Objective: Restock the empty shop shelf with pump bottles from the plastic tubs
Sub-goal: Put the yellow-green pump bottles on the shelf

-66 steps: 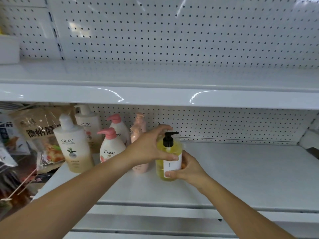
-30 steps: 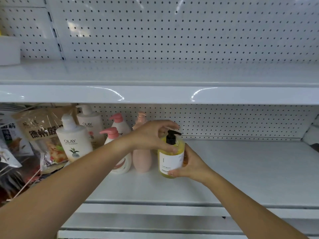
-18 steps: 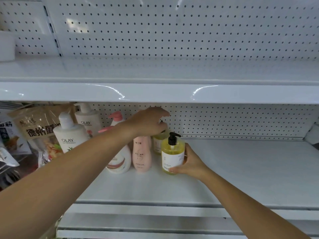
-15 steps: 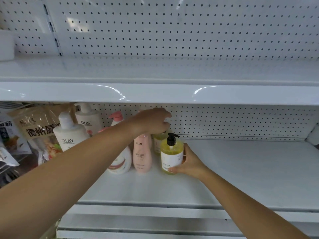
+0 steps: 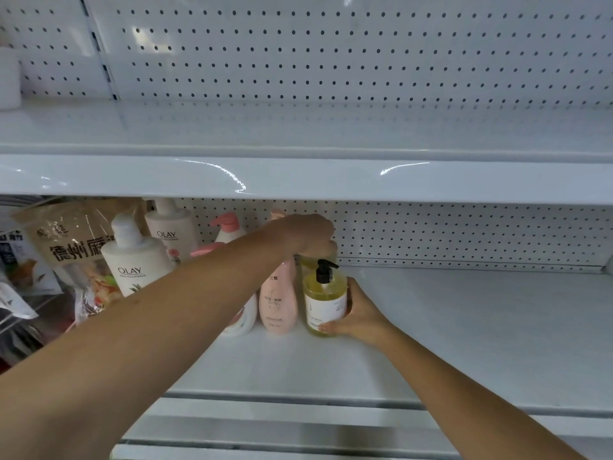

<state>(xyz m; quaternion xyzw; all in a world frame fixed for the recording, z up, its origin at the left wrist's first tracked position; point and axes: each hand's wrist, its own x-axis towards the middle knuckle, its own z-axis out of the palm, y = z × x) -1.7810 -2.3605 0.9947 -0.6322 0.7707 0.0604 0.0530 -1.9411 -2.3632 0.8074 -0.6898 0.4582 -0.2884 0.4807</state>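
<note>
A yellow pump bottle with a black pump and white label stands on the white lower shelf, right of a pink bottle. My right hand grips it from the right, thumb low on the label. My left hand reaches further back, fingers curled down over the top of a second yellow bottle, whose pump is hidden. Two white Olay bottles, a pink-capped bottle and a white bottle behind my forearm stand to the left.
The upper shelf's front edge overhangs just above my left hand. Snack bags hang at the far left. Bare white shelf stretches right of the bottles to the pegboard back wall.
My left hand let go of the front bottle's pump and moved back onto the rear yellow bottle. My right hand set the front bottle upright beside the pink bottle and keeps hold.
</note>
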